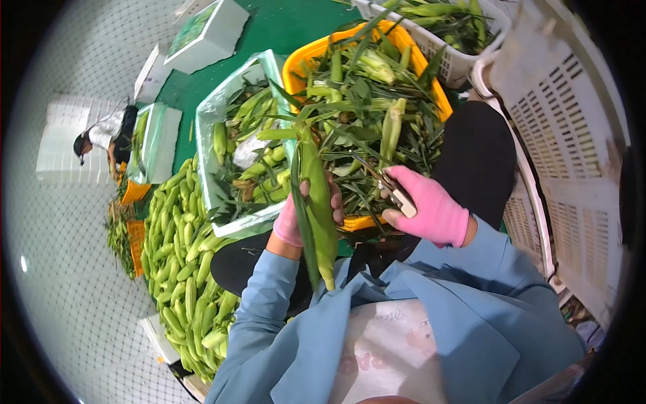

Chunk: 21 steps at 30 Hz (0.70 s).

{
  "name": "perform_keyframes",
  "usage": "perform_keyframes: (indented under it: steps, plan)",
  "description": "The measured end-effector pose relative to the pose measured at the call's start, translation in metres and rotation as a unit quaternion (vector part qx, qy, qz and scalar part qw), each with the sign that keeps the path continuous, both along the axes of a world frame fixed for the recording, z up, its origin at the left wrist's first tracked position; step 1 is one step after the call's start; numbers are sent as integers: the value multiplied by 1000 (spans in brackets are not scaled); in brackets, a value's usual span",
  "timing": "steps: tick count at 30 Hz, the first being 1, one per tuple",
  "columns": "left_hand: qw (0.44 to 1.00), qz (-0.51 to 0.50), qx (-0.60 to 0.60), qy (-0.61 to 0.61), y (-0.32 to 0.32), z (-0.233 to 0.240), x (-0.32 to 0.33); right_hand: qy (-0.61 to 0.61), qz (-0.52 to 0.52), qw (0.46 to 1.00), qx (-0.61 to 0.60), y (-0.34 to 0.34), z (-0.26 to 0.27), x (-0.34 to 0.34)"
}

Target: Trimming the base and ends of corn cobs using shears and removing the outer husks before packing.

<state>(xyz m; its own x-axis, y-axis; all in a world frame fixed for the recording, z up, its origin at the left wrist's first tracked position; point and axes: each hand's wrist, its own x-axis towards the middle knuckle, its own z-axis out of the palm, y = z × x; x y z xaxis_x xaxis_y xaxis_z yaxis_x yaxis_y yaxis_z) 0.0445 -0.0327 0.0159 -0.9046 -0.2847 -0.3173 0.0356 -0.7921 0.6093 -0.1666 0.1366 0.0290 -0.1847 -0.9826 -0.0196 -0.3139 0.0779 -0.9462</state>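
Note:
My left hand (308,209), in a pink glove with bare fingertips, is closed round an unhusked ear of corn (317,194) with long green leaves. To its right, my right hand (429,207), gloved in pink too, grips hand pruners (396,192) with pale handles; their blades point up and left, apart from the ear. Beyond both hands, a yellow-orange crate (298,60) holds cut husks, leaves and stalks (363,101). Left of that, a white foam box (203,166) lined with translucent green plastic contains ears of corn (250,108) and a clear plastic bundle (250,151).
A large pile of corn ears (186,267) lies at the left. White slotted crates (560,116) stand along the right, and another white crate (444,60) with corn is at the top. Farther left, a person (108,134) bends beside foam boxes (166,146) and orange crates (135,242).

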Motion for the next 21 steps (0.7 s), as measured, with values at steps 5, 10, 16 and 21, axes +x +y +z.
perform_keyframes:
  steps: [5,10,16,21]
  plan:
    - [997,-11,-15,-78,23,7,-17,137,56,989,10,-1,-3,-16]
    - [985,-139,-85,-49,24,9,-8,144,137,977,-73,-2,-15,-14]
    - [986,-149,54,-41,45,11,-8,-42,125,991,-23,7,-4,-1]
    - [988,-140,-68,-6,35,-2,-7,-404,-3,908,114,18,6,2]
